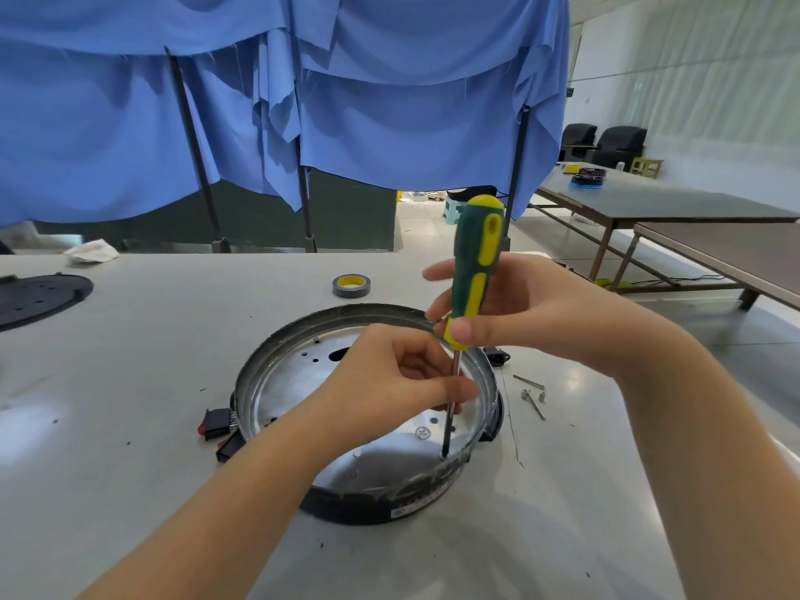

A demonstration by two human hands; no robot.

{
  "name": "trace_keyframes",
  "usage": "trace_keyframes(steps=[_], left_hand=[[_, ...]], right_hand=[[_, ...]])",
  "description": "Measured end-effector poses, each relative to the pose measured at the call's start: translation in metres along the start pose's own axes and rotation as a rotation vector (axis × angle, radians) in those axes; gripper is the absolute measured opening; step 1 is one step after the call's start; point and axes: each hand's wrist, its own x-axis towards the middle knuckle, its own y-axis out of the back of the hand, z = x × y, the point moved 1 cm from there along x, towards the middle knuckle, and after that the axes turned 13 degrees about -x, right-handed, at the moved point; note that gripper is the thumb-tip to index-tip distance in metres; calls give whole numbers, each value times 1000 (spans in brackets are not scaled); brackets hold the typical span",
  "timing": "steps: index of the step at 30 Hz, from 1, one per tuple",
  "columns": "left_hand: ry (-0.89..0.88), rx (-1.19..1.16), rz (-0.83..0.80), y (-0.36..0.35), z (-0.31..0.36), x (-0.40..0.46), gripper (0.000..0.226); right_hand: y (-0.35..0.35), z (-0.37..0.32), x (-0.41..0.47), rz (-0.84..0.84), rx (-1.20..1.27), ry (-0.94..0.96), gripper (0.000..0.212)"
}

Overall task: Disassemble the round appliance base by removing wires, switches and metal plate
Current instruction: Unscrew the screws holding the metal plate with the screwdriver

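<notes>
Worktop (143, 361), pale grey, smooth and faintly speckled, with the round appliance base (368, 430) as landmark near its middle. Far left of the base: a black perforated disc (39, 298), matte, cut off by the picture's edge; behind it a crumpled white cloth (91, 250). Touching the base's left wall: two black rocker switches (220, 430) with red faces. The base lies flat and opens upward, a shallow ring with a dull grey metal wall above a black plastic skirt; its floor is a shiny metal plate (298, 374) pierced with small holes and one oblong slot, a cross-head screw (423, 433) showing on its near right part. Behind the base: a roll of dark tape (351, 285) with a yellow core, lying flat. Left hand (402, 383), above the plate, pinches the bare steel shank of the screwdriver (474, 270) between thumb and curled fingers. Screwdriver long axis nearly upright, leaning slightly left toward the bottom, tip down on the plate by the base's near right wall, green-and-yellow rubbery handle uppermost. Right hand (519, 313) grips the lower handle, thumb across the yellow collar. Right of the base: a small black part (498, 356) just beside the wall, then loose long metal screws (532, 394) scattered on the worktop. Blue draped cloth (303, 101) hangs behind.
</notes>
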Motion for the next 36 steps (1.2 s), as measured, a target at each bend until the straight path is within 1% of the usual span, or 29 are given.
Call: trace_keyframes(steps=[3, 5, 7, 9, 11, 13, 16, 18, 20, 23, 28, 30, 32, 34, 36], left_hand=[[-24, 43, 10, -1, -1, 1, 17], [-26, 60, 16, -2, -1, 1, 17], [-17, 54, 10, -2, -1, 1, 12], [16, 1, -40, -2, 0, 0, 3], [45, -35, -90, -2, 0, -2, 10], [67, -59, -119, -3, 0, -3, 17], [85, -64, -106, -2, 1, -3, 15], [75, -58, -75, -1, 2, -2, 12], [47, -33, -45, 0, 3, -2, 12], [-3, -4, -26, 0, 2, -1, 18], [-17, 38, -33, 1, 1, 0, 16], [2, 0, -47, 1, 1, 0, 10], [17, -47, -73, 1, 1, -1, 9], [28, -83, -96, 1, 2, -2, 12], [47, -94, -117, 2, 1, -2, 15]], right_hand=[[-1, -1, 1, 56, -45, -11, 44], [-1, 0, 2, 82, -77, -18, 43], [0, 0, 1, 103, -78, -17, 43], [2, 0, 0, 131, -58, -8, 43], [3, -1, -2, 114, -17, -2, 47], [5, -2, -5, 63, 47, 5, 53], [5, -2, -6, 4, 77, 3, 59], [3, -3, -4, -4, 12, -5, 61], [1, -4, -3, 10, -70, -9, 55], [-1, -5, -2, 42, -87, -11, 43], [-1, -3, 1, 96, -122, -11, 41], [0, -1, 1, 130, -105, 0, 44], [1, -1, -1, 129, -42, 13, 52], [2, -3, -4, 73, 48, 25, 57], [2, -3, -5, 13, 92, 40, 58]])
